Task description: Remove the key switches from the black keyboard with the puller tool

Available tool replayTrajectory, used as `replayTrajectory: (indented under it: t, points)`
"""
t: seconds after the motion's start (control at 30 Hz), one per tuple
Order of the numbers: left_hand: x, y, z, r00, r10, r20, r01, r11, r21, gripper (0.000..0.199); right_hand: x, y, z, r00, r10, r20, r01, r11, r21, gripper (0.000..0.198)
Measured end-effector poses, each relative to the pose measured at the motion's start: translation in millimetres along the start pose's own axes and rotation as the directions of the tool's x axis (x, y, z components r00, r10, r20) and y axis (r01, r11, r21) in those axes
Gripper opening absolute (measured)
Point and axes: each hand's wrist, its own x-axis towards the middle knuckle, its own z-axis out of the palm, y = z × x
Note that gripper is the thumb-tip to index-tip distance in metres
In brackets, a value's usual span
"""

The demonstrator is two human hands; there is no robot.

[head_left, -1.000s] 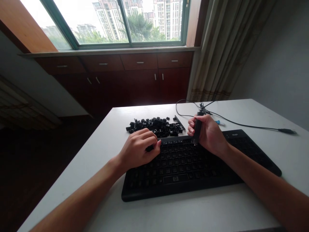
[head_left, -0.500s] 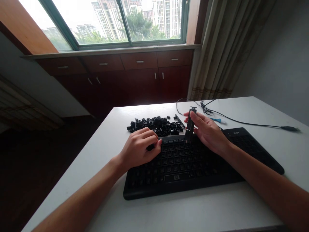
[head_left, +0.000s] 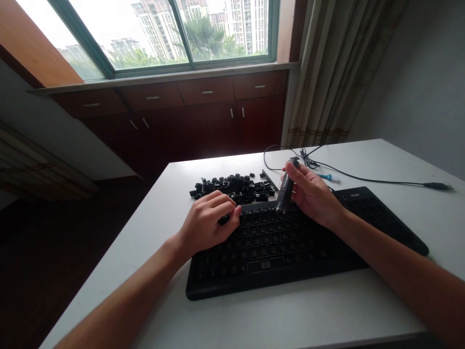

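My right hand is closed round a slim dark tool, whose upper end is T-shaped. It is tilted, its lower end above the top row of a black keyboard. The keyboard's main key area shows bare square key seats without caps. My left hand rests on the keyboard's upper left part with its fingers curled in; what they hold, if anything, is hidden. Just behind it lies a heap of loose black keycaps on the white table.
A thin dark strip lies right of the heap. A blue-handled brush is behind my right hand. A black cable runs across the back right to a plug. Beyond the table are cabinets under a window.
The tool in my right hand has tilted, its lower end swinging slightly left and its top right. My left hand has stayed in the same pose. The view has shifted a little.
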Motion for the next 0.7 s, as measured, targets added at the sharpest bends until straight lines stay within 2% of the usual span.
replayTrajectory:
  t: [0.37,0.6,0.7]
  points:
    - [0.4,0.6,-0.7,1.0,-0.004,0.008,0.005,1.0,-0.008,0.01,0.8,0.7,-0.6,0.999,0.009,-0.047,-0.007,0.999,0.031,0.036]
    - [1.2,2.1,-0.9,1.0,-0.011,0.009,0.011,1.0,-0.002,0.011,3.0,0.6,-2.0,0.998,0.054,0.016,-0.055,0.995,0.088,0.031]
    - [2.1,1.6,-0.2,1.0,-0.011,0.012,0.011,1.0,-0.002,0.011,3.1,1.0,-4.0,0.997,0.082,-0.009,-0.081,0.993,0.084,0.032]
